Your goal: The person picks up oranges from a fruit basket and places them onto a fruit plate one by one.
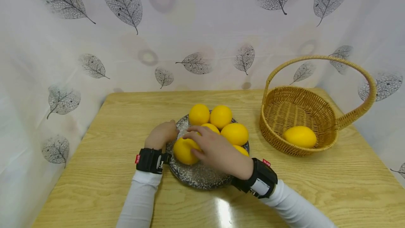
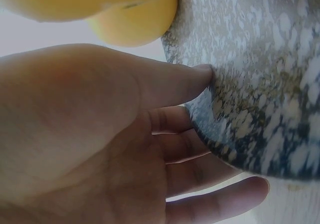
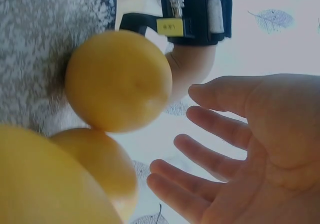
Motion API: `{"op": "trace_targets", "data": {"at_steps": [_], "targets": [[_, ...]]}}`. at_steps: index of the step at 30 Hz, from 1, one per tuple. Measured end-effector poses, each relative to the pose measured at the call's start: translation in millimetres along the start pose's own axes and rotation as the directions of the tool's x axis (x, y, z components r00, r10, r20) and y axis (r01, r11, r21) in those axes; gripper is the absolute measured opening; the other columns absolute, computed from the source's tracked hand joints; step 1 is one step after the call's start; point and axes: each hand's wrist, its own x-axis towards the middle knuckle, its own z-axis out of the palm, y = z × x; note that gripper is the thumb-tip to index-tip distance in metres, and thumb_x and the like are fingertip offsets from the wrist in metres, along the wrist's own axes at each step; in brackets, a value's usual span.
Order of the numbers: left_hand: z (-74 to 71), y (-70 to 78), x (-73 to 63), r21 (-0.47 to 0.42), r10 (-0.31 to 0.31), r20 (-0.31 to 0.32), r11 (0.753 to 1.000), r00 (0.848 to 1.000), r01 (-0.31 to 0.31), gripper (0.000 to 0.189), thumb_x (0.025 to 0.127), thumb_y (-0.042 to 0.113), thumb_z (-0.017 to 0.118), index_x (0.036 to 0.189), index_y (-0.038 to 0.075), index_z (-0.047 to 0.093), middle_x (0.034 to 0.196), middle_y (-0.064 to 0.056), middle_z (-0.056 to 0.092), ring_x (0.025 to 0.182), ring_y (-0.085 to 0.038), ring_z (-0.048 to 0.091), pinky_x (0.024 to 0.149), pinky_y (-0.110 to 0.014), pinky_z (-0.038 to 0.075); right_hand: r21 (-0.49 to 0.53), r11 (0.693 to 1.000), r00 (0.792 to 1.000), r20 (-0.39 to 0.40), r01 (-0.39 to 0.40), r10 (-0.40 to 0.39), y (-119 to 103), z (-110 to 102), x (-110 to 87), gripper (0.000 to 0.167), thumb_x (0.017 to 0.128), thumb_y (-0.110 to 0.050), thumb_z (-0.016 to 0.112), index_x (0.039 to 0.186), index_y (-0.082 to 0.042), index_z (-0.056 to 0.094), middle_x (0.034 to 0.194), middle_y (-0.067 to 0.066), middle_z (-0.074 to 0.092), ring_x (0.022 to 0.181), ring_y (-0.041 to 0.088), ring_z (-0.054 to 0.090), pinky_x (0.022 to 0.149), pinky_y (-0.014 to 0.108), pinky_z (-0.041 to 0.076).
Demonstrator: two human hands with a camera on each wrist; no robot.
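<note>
A speckled grey plate (image 1: 202, 180) bears several yellow lemons, some partly hidden by the right hand. My left hand (image 1: 161, 135) grips the plate's left rim; in the left wrist view its thumb (image 2: 180, 86) lies over the edge, with fingers at and below the rim. Over the plate hovers my right hand (image 1: 218, 150), its fingers spread and loosely bent, nearest to the front left lemon (image 1: 184, 151). The right wrist view shows a gap between those fingertips (image 3: 197, 115) and that lemon (image 3: 119, 81), with nothing in the palm.
A wicker basket (image 1: 267, 133) with a tall arched handle (image 1: 319, 57) stands right of the plate and holds one lemon (image 1: 300, 137). Leaf-patterned cloth (image 1: 202, 38) hangs behind the wooden table (image 1: 104, 171) and along its sides.
</note>
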Motion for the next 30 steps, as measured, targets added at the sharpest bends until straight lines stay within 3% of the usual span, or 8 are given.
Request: {"op": "trace_targets", "data": {"at_steps": [6, 11, 16, 21, 30], "targets": [[0.4, 0.0, 0.3, -0.008, -0.005, 0.012, 1.0, 1.0, 0.005, 0.045, 0.108, 0.019, 0.047, 0.141, -0.01, 0.049, 0.129, -0.026, 0.066, 0.106, -0.03, 0.067, 0.09, -0.044, 0.054, 0.021, 0.999, 0.999, -0.004, -0.049, 0.049, 6.6, -9.2, 1.6, 0.037, 0.1, -0.021, 0.066, 0.137, -0.015, 0.061, 0.144, 0.007, 0.057, 0.123, 0.023, 0.062, 0.101, 0.037, 0.054], [0.6, 0.7, 0.3, -0.017, -0.014, 0.022, 1.0, 1.0, 0.014, 0.046, 0.107, 0.02, 0.048, 0.142, -0.01, 0.048, 0.129, -0.025, 0.066, 0.095, -0.026, 0.063, 0.083, -0.04, 0.05, 0.036, 0.996, 0.996, 0.008, -0.085, 0.084, 10.9, -13.8, 1.8, 0.038, 0.1, -0.021, 0.066, 0.137, -0.015, 0.06, 0.143, 0.006, 0.057, 0.119, 0.021, 0.063, 0.093, 0.034, 0.055], [0.0, 1.2, 0.6, -0.022, -0.021, 0.025, 1.0, 0.999, 0.022, 0.049, 0.107, 0.02, 0.047, 0.146, -0.01, 0.045, 0.133, -0.025, 0.064, 0.096, -0.025, 0.061, 0.085, -0.04, 0.05, 0.048, 0.994, 0.995, -0.001, -0.098, 0.099, 13.4, -16.2, 1.1, 0.035, 0.101, -0.021, 0.065, 0.135, -0.016, 0.062, 0.144, 0.006, 0.057, 0.117, 0.02, 0.063, 0.084, 0.032, 0.055], [-0.2, 0.3, 2.2, -0.02, -0.029, 0.015, 0.999, 0.999, 0.029, 0.047, 0.107, 0.021, 0.047, 0.143, -0.009, 0.048, 0.132, -0.024, 0.065, 0.095, -0.025, 0.061, 0.084, -0.04, 0.05, 0.062, 0.992, 0.994, -0.007, -0.107, 0.108, 15.2, -16.9, 0.0, 0.034, 0.101, -0.022, 0.064, 0.135, -0.018, 0.062, 0.145, 0.007, 0.056, 0.12, 0.02, 0.062, 0.085, 0.033, 0.054], [0.0, 0.1, 2.6, -0.015, -0.024, 0.021, 1.0, 1.0, 0.024, 0.045, 0.107, 0.021, 0.047, 0.141, -0.008, 0.05, 0.131, -0.024, 0.066, 0.094, -0.025, 0.061, 0.082, -0.039, 0.05, 0.034, 0.997, 0.997, 0.01, -0.074, 0.074, 16.6, -11.9, 2.3, 0.031, 0.101, -0.023, 0.064, 0.131, -0.016, 0.064, 0.139, 0.004, 0.06, 0.121, 0.021, 0.062, 0.1, 0.037, 0.053]]}}
